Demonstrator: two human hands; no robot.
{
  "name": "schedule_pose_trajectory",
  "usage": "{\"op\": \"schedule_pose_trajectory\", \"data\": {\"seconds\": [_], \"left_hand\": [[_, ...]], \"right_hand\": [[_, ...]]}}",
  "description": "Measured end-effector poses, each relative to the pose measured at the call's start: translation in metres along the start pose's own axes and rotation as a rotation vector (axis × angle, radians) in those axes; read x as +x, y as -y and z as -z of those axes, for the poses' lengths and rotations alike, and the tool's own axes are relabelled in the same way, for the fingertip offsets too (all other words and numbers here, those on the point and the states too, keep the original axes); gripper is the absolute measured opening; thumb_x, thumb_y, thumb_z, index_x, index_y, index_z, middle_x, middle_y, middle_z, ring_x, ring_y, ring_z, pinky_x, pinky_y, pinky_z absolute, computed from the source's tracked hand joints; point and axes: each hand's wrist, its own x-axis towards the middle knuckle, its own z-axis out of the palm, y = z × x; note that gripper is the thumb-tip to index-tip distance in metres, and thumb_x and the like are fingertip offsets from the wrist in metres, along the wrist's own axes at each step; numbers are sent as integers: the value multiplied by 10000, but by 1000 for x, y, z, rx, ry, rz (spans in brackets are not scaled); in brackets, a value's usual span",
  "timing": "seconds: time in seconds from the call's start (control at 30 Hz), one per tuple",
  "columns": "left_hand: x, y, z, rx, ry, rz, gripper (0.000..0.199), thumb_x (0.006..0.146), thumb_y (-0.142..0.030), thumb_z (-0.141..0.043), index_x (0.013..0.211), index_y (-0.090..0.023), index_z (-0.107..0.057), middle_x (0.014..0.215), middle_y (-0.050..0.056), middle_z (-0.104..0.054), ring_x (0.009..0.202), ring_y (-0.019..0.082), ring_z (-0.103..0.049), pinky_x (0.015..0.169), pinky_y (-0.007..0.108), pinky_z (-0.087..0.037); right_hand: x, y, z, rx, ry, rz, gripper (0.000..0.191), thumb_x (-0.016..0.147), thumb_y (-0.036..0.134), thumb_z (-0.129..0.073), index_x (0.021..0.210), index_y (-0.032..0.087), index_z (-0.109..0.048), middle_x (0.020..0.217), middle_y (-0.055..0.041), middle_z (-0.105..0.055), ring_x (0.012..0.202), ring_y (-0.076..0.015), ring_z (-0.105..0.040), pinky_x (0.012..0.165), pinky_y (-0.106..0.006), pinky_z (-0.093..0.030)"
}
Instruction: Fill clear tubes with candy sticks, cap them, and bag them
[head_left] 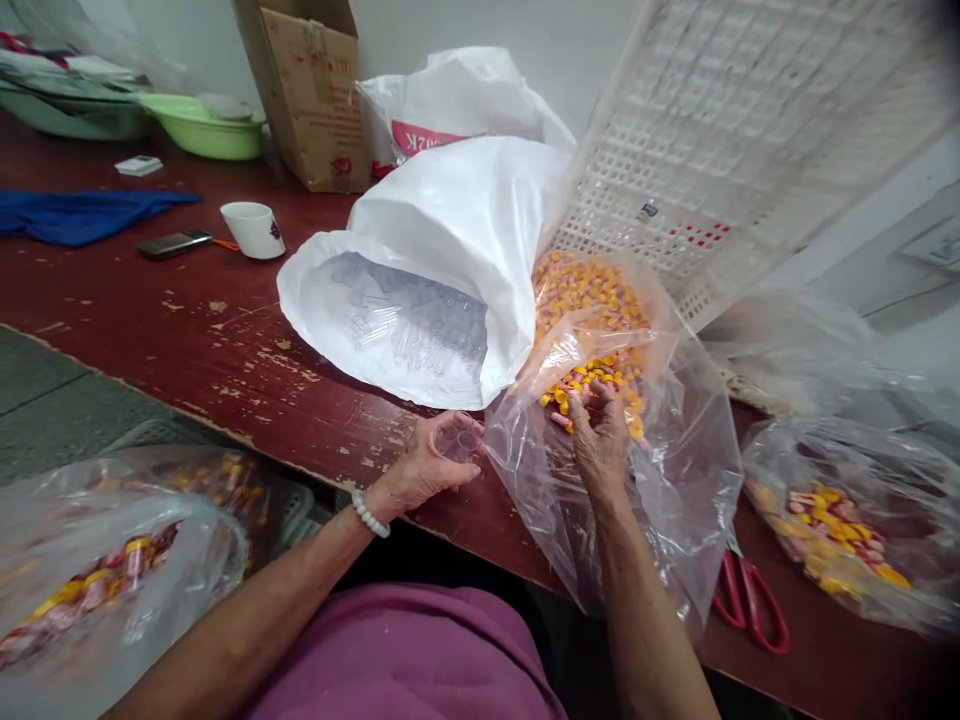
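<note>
My left hand (439, 455), with a pale bead bracelet at the wrist, is closed around a clear plastic tube (459, 440), seen nearly end-on above the table edge. My right hand (602, 435) reaches into the mouth of a clear plastic bag (675, 480). Its fingers are curled at a heap of small yellow-capped pink pieces (592, 375); what they pinch is too small to make out. Behind my hands lies a white sack (450, 200), its mouth facing me, with many clear tubes (397, 320) inside.
A white plastic crate (622, 190) leans behind the bag. Red-handled scissors (750, 600) and another bag of pieces (847, 530) are at right. Filled bags (135, 600) stand low at left. A cup (253, 230), phone (174, 243), blue cloth (82, 215), green basin (206, 130) and carton (315, 100) stand farther back.
</note>
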Motion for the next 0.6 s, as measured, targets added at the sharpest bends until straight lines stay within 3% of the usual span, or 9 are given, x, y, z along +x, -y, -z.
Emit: {"op": "schedule_pose_trajectory", "data": {"seconds": [0.07,0.17,0.3,0.4,0.47,0.6], "left_hand": [[0,1,-1,9,11,-19,374,541,-76,-698,889,-143,-578,808,53,-680,664,143,-622,475,182,-439],[0,5,-1,82,28,-85,359,539,-41,-678,872,-143,-591,819,42,-678,715,149,-632,616,228,-485],[0,10,-2,258,30,-182,292,569,-63,-655,843,-153,-606,747,13,-645,652,123,-584,597,216,-453],[-1,10,-3,320,22,-196,265,565,-72,-643,817,-150,-619,703,-2,-619,605,105,-537,559,201,-418],[-1,11,-4,304,18,-179,273,548,-68,-648,808,-147,-616,706,-1,-622,608,107,-539,570,206,-421],[0,15,-5,228,38,-128,305,543,-55,-641,831,-147,-601,738,4,-637,633,117,-566,587,213,-434]], "right_hand": [[-15,26,-8,78,125,-9,299,815,392,-587,1040,200,-548,838,-5,-608,733,-131,-597,671,-281,-502],[-34,54,-17,-4,369,120,155,831,329,-589,923,206,-602,792,2,-635,697,-121,-591,665,-260,-482],[-43,66,-19,-151,466,287,144,845,312,-580,935,205,-617,810,1,-654,692,-119,-587,670,-257,-481],[-40,68,-15,-164,536,345,214,848,316,-582,1039,222,-605,957,-21,-674,854,-151,-614,773,-291,-485],[-37,68,-12,-147,498,357,237,872,289,-544,1100,233,-580,1070,-37,-648,983,-168,-591,868,-326,-461],[-43,64,-10,-170,220,360,214,877,150,-425,961,228,-606,1075,-52,-579,1077,-182,-529,962,-389,-404]]}}
